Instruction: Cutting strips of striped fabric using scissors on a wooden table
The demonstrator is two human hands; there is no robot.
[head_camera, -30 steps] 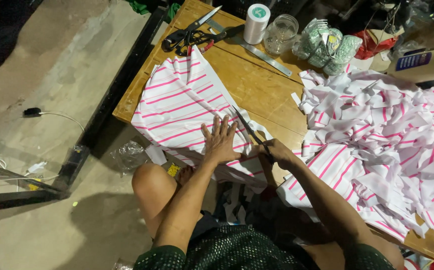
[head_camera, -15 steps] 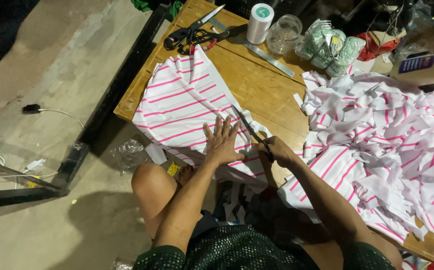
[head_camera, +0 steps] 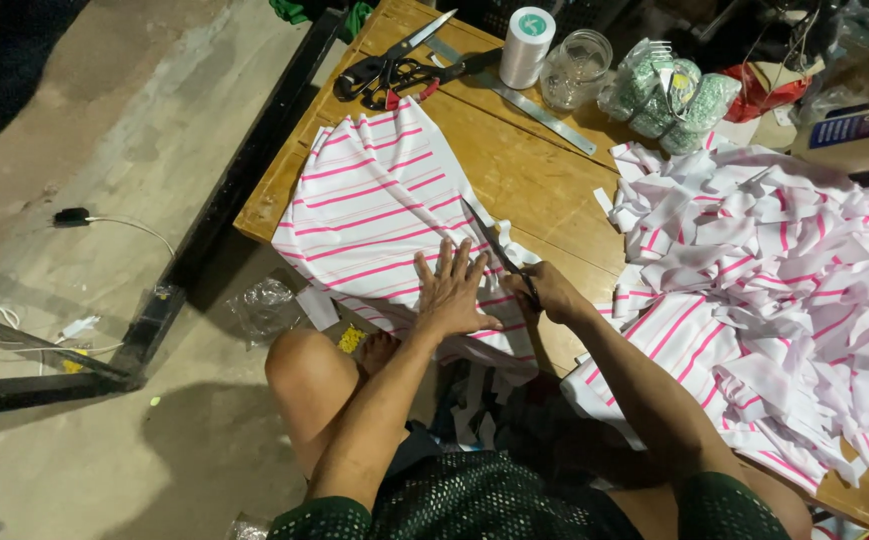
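My left hand (head_camera: 451, 295) lies flat with its fingers spread wide on the striped cloth (head_camera: 379, 205), which is on the wooden table (head_camera: 514, 165) and hangs over the near edge. My right hand (head_camera: 551, 292) grips the scissors (head_camera: 499, 250), their blades just beside my left fingertips. If the cloth slips under my palm, the cut may wander, or nick a finger.
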